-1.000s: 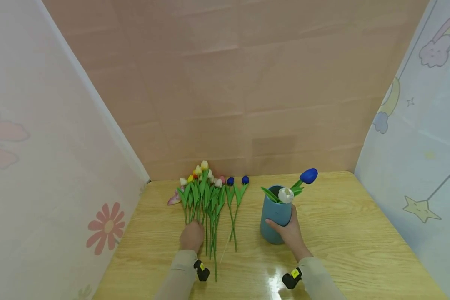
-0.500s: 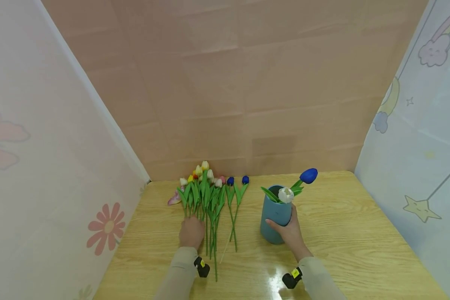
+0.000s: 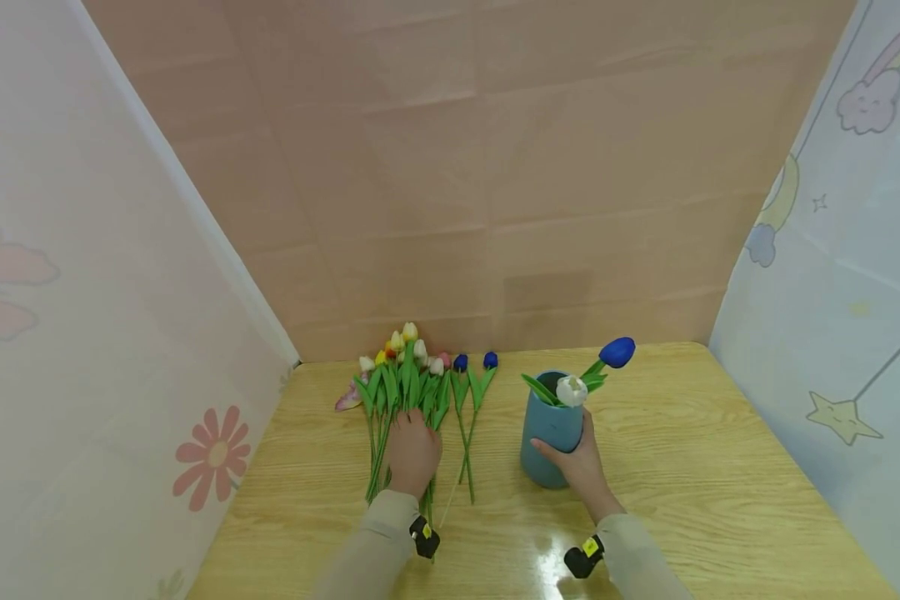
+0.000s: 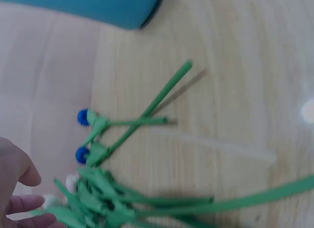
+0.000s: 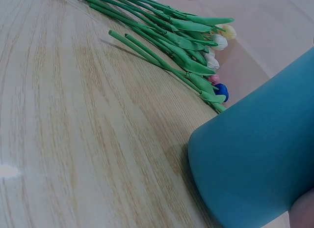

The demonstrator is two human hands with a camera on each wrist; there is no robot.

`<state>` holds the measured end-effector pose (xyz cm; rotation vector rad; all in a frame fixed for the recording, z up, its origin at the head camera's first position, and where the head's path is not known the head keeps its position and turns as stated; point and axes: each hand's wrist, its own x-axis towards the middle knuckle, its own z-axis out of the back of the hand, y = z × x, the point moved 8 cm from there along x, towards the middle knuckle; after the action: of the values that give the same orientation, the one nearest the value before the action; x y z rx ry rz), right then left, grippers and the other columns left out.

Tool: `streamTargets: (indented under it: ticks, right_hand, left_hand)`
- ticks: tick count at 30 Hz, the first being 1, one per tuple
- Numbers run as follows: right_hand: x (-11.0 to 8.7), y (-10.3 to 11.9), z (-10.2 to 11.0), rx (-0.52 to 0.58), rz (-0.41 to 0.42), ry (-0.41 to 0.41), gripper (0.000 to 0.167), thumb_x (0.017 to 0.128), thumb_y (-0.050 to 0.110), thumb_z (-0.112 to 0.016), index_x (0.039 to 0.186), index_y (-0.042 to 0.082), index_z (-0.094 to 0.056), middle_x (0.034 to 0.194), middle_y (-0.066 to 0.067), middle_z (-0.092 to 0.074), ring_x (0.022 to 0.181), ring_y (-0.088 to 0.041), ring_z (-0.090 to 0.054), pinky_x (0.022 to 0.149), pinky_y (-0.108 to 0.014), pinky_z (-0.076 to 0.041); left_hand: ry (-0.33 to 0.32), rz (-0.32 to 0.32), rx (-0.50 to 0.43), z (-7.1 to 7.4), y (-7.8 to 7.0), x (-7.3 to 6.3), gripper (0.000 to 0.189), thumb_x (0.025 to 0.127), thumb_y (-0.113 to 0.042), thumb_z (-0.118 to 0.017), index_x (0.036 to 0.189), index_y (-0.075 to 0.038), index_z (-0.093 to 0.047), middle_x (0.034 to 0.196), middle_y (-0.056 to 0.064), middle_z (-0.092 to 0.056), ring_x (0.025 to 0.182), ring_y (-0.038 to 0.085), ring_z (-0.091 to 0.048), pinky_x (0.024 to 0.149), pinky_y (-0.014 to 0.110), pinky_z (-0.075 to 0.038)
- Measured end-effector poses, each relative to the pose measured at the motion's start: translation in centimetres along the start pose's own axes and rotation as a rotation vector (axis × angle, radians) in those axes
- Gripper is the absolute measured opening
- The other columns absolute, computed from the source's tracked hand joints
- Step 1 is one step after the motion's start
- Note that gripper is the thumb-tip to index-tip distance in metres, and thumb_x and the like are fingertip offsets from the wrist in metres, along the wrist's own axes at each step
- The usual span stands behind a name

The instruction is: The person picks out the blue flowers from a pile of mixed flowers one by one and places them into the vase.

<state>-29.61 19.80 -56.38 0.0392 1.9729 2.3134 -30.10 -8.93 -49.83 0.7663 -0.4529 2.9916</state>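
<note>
In the head view my right hand (image 3: 585, 462) grips a blue vase (image 3: 549, 442) round its side, thumb across the front. A blue tulip (image 3: 617, 352) and a white tulip (image 3: 572, 390) stand in that vase, leaning right. My left hand (image 3: 415, 450) is over a bunch of artificial tulips (image 3: 408, 387) with white, yellow, orange and pink heads, lying on the table. In the left wrist view its fingers (image 4: 27, 203) are apart and loosely bent, near the flower heads. The right wrist view shows its fingertips above the green stems.
Two blue tulips (image 3: 476, 417) lie with crossed stems between bunch and vase, beside a thin pale stick (image 3: 450, 497). A pinkish-purple flower (image 3: 348, 396) lies at the bunch's left. Brown sheeting (image 3: 495, 208) backs the wooden table (image 3: 675, 467); printed white sheets flank it.
My left hand has shifted right and away from me, from the left stems to the middle of the bunch, uncovering the left stem ends. The right hand and vase stay put.
</note>
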Motion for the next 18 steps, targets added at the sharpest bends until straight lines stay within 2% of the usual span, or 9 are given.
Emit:
streamTargets:
  ticks: [3, 7, 11, 13, 18]
  right_hand:
    - [0.0, 0.0, 0.0, 0.004, -0.001, 0.001, 0.103, 0.082, 0.029, -0.078, 0.154, 0.024, -0.005, 0.155, -0.018, -0.02, 0.141, -0.043, -0.023, 0.107, -0.067, -0.024]
    - [0.0, 0.1, 0.0, 0.009, 0.002, 0.004, 0.102, 0.083, 0.029, -0.078, 0.154, 0.024, -0.004, 0.156, -0.018, -0.02, 0.142, -0.042, -0.023, 0.107, -0.067, -0.024]
    - [-0.1, 0.3, -0.1, 0.013, -0.001, 0.005, 0.103, 0.083, 0.029, -0.077, 0.154, 0.025, -0.004, 0.156, -0.018, -0.02, 0.142, -0.042, -0.023, 0.107, -0.067, -0.024]
    - [-0.1, 0.2, -0.1, 0.011, -0.006, 0.005, 0.103, 0.083, 0.03, -0.078, 0.154, 0.025, -0.003, 0.156, -0.018, -0.02, 0.142, -0.042, -0.023, 0.107, -0.066, -0.024]
    - [-0.1, 0.0, -0.1, 0.004, -0.019, -0.001, 0.103, 0.082, 0.032, -0.078, 0.154, 0.024, -0.004, 0.156, -0.017, -0.02, 0.141, -0.042, -0.024, 0.107, -0.066, -0.025]
  left_hand:
    - [0.009, -0.072, -0.011, -1.0, -1.4, -0.3, 0.022, 0.086, -0.009, -0.066, 0.102, 0.002, -0.057, 0.092, 0.017, -0.056, 0.077, 0.027, -0.058, 0.067, 0.036, -0.052]
    - [-0.008, -0.149, -0.01, -2.2, -3.1, -0.7, 0.021, 0.084, -0.007, -0.069, 0.102, -0.003, -0.059, 0.092, 0.011, -0.057, 0.071, 0.02, -0.057, 0.057, 0.027, -0.049]
    - [-0.016, -0.193, 0.077, -3.7, -4.1, -1.1, 0.023, 0.085, -0.008, -0.072, 0.104, -0.003, -0.061, 0.092, 0.01, -0.06, 0.068, 0.016, -0.06, 0.052, 0.023, -0.048]
    - [0.02, -0.184, 0.088, -4.7, -4.1, -1.4, 0.024, 0.087, -0.009, -0.071, 0.107, -0.001, -0.061, 0.092, 0.01, -0.063, 0.065, 0.015, -0.061, 0.049, 0.022, -0.048]
    - [0.227, -0.105, 0.046, -7.4, -3.6, -2.5, 0.02, 0.092, -0.008, -0.064, 0.109, 0.002, -0.058, 0.091, 0.012, -0.066, 0.055, 0.014, -0.059, 0.043, 0.022, -0.045]
